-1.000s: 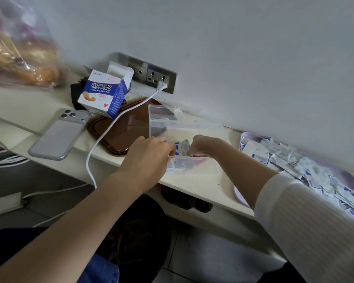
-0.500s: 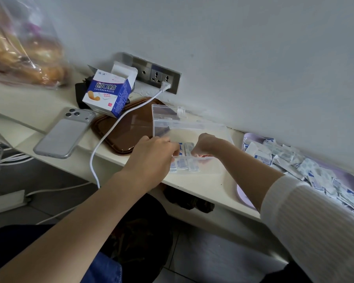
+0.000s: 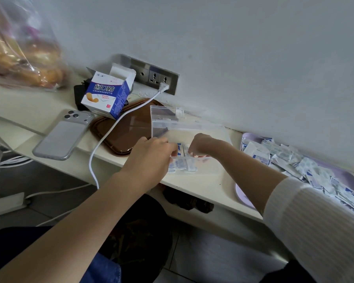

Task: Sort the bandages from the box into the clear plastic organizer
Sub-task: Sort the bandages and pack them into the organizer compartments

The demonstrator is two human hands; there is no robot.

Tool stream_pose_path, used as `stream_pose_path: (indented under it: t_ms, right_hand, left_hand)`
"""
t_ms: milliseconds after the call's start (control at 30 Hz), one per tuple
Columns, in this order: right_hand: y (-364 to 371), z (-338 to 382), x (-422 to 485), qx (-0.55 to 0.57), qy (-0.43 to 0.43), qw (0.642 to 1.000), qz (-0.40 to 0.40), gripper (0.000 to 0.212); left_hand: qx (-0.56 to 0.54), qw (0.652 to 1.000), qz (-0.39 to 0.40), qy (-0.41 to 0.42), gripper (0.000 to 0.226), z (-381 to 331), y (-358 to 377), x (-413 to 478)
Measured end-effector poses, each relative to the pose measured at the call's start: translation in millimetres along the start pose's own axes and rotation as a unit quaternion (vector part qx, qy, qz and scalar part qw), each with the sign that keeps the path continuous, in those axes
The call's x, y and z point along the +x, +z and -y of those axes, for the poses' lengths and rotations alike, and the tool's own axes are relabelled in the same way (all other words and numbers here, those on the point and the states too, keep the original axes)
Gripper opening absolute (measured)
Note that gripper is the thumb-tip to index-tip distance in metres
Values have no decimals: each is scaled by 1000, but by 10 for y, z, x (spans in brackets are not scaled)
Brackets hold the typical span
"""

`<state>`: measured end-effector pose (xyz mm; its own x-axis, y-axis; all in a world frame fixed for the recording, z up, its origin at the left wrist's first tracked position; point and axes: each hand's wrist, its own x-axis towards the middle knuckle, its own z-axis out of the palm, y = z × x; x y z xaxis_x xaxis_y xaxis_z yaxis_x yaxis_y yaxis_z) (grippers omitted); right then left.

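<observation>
Bandages (image 3: 181, 150) stood bunched in the organizer's (image 3: 192, 127) near-left corner, between both grips. The left grip (image 3: 151, 158) pinched their left edge and the right grip (image 3: 200, 146) curled onto their right. The box (image 3: 106, 92) sat open, well to the left. A loose pile (image 3: 290, 158) lay on the tray (image 3: 242, 194).

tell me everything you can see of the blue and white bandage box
The blue and white cardboard bandage box sits tilted on the cream shelf below the grey wall socket, top flaps open. Its front bears Chinese characters, CHUANGKOUTIE and a tan plaster picture. Its bottom corner meets the brown tray; a black object lies behind it.
</observation>
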<state>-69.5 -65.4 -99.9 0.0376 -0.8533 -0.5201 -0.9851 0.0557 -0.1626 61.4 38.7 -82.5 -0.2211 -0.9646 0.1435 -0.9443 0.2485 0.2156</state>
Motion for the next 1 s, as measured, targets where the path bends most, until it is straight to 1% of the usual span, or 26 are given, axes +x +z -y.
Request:
stream_pose_path:
  t_ms: [33, 100, 133, 267, 300, 367, 467, 500, 567, 667, 733, 800, 933, 1000]
  right_hand:
    - [-1, -7, -7, 4, -7, 1000, 13, 8]
    - [-14, -35, -31, -1, -24, 999, 34, 25]
    - [-24, -62, -45, -1, -36, 999, 40, 30]
    - [-64, -129, -118, 17, -66, 998, 13, 38]
    - [-73, -124, -143, 17, -77, 997, -5, 40]
    - [-86, -147, -203, 35, -114, 991, -66, 43]
    - [-62, -256, -329, 121, -161, 961, -188, 39]
    - [-43, -312, -382, 123, -178, 950, -225, 35]
    - [11, -445, -488, 109, -217, 932, -271, 32]
    - [71, -708, -629, 67, -255, 904, -336, 33]
    - [115, -912, -686, 34, -258, 895, -362, 35]
    - [149, -1142, -730, 22, -239, 902, -360, 38]
    - [186, -1665, -775, -13, -167, 936, -309, 40]
    - [218, -1944, -781, -49, -124, 951, -280, 42]
  left_hand:
    - [-1, 1000, 0, 0, 19, -1, 1, -2]
    - [0, 1000, -2, 1, 18, -1, 7, -9]
    - [2, 1000, -3, 0, 18, -3, 11, -12]
    - [10, 1000, -1, -6, 19, -14, 19, 0]
    - [11, 1000, 1, -8, 19, -14, 27, 1]
    - [14, 1000, 3, -7, 20, -26, 39, 1]
    - [39, 999, -6, -2, 21, -63, 63, -17]
    - [57, 998, -11, 4, 22, -83, 73, -22]
    - [76, 997, -22, 13, 23, -119, 99, -25]
    - [86, 994, -51, 32, 22, -213, 137, -18]
    - [97, 991, -74, 50, 23, -275, 186, 7]
    - [105, 988, -89, 76, 27, -357, 223, 30]
    - [107, 978, -106, 143, 27, -575, 325, -3]
    - [109, 974, -94, 174, 29, -685, 422, -55]
